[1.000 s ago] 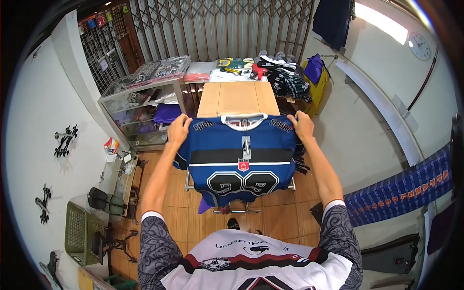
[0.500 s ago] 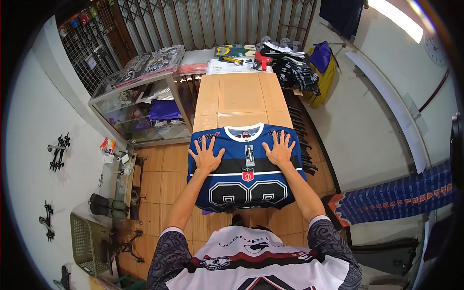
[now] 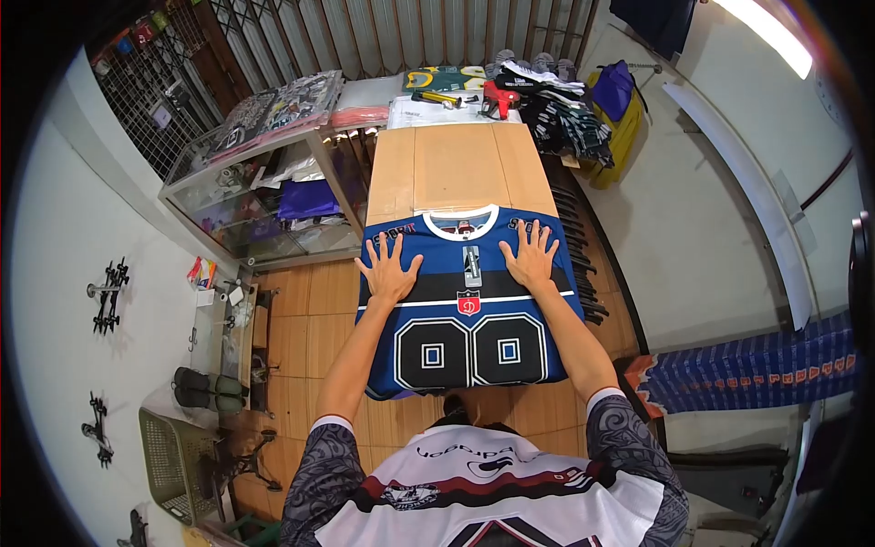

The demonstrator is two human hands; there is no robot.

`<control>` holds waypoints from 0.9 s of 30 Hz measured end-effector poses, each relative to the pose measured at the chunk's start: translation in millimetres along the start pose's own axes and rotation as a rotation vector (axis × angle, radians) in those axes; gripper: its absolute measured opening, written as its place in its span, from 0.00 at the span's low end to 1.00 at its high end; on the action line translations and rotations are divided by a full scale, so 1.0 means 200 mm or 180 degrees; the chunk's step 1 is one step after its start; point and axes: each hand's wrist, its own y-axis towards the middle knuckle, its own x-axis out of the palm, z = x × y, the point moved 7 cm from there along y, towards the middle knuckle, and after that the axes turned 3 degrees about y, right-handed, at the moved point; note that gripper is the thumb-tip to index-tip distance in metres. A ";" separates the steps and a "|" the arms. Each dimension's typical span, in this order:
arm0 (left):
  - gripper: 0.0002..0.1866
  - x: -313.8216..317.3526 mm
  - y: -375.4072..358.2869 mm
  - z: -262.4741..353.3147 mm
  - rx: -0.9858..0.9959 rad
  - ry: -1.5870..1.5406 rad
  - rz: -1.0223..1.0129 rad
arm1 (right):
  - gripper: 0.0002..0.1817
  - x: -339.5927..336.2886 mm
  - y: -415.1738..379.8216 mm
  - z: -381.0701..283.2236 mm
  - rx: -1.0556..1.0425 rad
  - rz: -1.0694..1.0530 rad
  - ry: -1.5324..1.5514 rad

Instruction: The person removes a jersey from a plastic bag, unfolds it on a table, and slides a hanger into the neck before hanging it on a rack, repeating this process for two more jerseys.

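Observation:
A blue and black jersey (image 3: 469,314) with a white collar and large block numbers lies spread on the near end of a cardboard-covered table (image 3: 460,169). A dark hang tag (image 3: 471,264) rests below its collar, above a small red shield badge (image 3: 468,303). My left hand (image 3: 390,271) presses flat on the jersey's left chest, fingers spread. On the opposite side of the chest, my right hand (image 3: 530,262) also lies flat with its fingers apart. Neither hand grips the fabric.
Behind the table are a red tape dispenser (image 3: 498,98), a yellow-black tool (image 3: 437,98) and a heap of dark clothes (image 3: 570,118). A glass display case (image 3: 264,196) stands left. A green basket (image 3: 173,465) sits lower left; a blue patterned cloth (image 3: 747,369) hangs right.
The jersey has shifted a little away from me up the table, and its lower number panel now lies flatter and shows more fully. Both hands stay flat on the chest.

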 end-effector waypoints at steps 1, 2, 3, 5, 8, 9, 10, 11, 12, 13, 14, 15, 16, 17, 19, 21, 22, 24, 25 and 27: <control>0.42 0.01 -0.03 0.00 0.0025 -0.0005 0.0151 | 0.46 -0.01 -0.04 -0.01 -0.0060 0.0089 0.0058; 0.42 0.01 -0.06 0.00 0.0052 -0.0016 0.0310 | 0.45 -0.03 -0.08 -0.01 -0.0124 0.0186 0.0111; 0.40 -0.02 -0.14 0.04 0.0187 -0.0096 0.0368 | 0.44 -0.09 -0.17 -0.03 -0.0182 0.0232 0.0195; 0.40 -0.06 -0.35 0.11 0.0261 -0.0044 0.0166 | 0.41 -0.17 -0.37 0.00 -0.0175 0.0208 0.0087; 0.40 -0.11 -0.69 0.17 0.0147 -0.0016 -0.0245 | 0.39 -0.34 -0.71 0.17 0.0304 0.0138 0.0061; 0.41 -0.13 -0.76 0.17 0.0027 -0.0022 -0.0369 | 0.39 -0.39 -0.80 0.26 0.0614 0.0083 0.0086; 0.42 -0.16 -0.82 0.17 -0.0188 -0.0115 -0.0497 | 0.38 -0.42 -0.90 0.36 0.0936 0.0031 0.0108; 0.42 -0.14 -0.86 0.15 -0.0287 -0.0152 -0.0492 | 0.38 -0.43 -1.00 0.49 0.1320 0.0133 0.0496; 0.43 -0.12 -0.90 0.15 -0.0387 -0.0181 -0.0494 | 0.37 -0.43 -1.11 0.62 0.1708 0.0237 0.0886; 0.43 -0.11 -0.93 0.17 -0.0488 -0.0214 -0.0526 | 0.37 -0.40 -1.22 0.76 0.2078 0.0430 0.1066; 0.43 -0.11 -0.94 0.23 -0.0416 -0.0323 -0.0529 | 0.37 -0.34 -1.32 0.89 0.2240 0.0556 0.1460; 0.42 -0.11 -0.95 0.31 -0.0345 -0.0434 -0.0528 | 0.38 -0.27 -1.41 1.04 0.2392 0.0698 0.1855; 0.42 -0.10 -0.96 0.38 -0.0277 -0.0547 -0.0523 | 0.38 -0.19 -1.48 1.17 0.2531 0.0853 0.2253; 0.42 -0.07 -0.96 0.47 -0.0007 -0.0699 -0.0441 | 0.39 -0.08 -1.52 1.29 0.2600 0.0752 0.2284; 0.34 -0.11 -0.95 0.76 0.0512 -0.1254 -0.0208 | 0.40 0.07 -1.60 1.46 0.2729 0.0537 0.2353; 0.27 -0.15 -0.94 1.07 0.1036 -0.1990 -0.0212 | 0.36 0.18 -1.60 1.54 0.3202 0.0225 0.3229; 0.23 -0.16 -0.93 1.23 0.1220 -0.2340 -0.0333 | 0.35 0.21 -1.58 1.56 0.3420 0.0049 0.3665; 0.16 -0.16 -0.91 1.55 0.1471 -0.2928 -0.0839 | 0.30 0.28 -1.53 1.65 0.3521 -0.0117 0.3850; 0.15 -0.13 -0.91 1.71 0.1571 -0.2989 -0.0975 | 0.28 0.34 -1.50 1.72 0.3565 -0.0197 0.3946; 0.15 -0.03 -0.92 1.99 0.1610 -0.3126 -0.1335 | 0.25 0.44 -1.45 1.89 0.3547 -0.0258 0.3929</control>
